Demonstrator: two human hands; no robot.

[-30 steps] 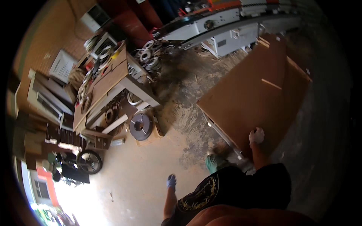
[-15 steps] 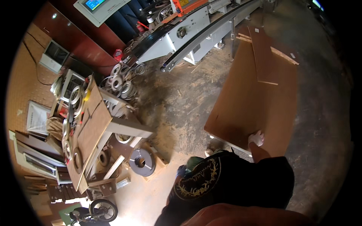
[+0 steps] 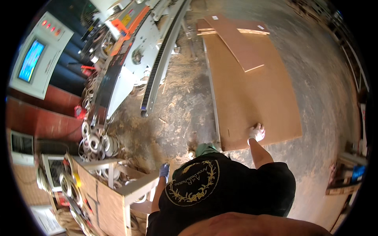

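Note:
My right hand (image 3: pixel 256 133), in a pale glove, rests on the near end of a large brown board (image 3: pixel 256 98), with its fingers apart and slightly bent. Nothing shows in its grasp. Down at my left side hangs my left hand (image 3: pixel 164 171) in a blue-grey glove, beside the corner of a wooden workbench (image 3: pixel 136 188). It appears loosely open and holds nothing visible. A narrower brown panel (image 3: pixel 236 45) lies slantwise across the far end of the large board. Pale-edged strips (image 3: pixel 252 31) lie near that end too.
A conveyor-like machine (image 3: pixel 163 59) with an orange part stands ahead to the left, near a control panel (image 3: pixel 39 55) with a lit screen. Rolls of edging band (image 3: pixel 94 143) are heaped on the floor by the bench. Shelving (image 3: pixel 342 185) stands at the right.
My view has swung right, so the board now sits more upright and the bench lower left. My left hand has come out from beside my body. My right hand remains on the board.

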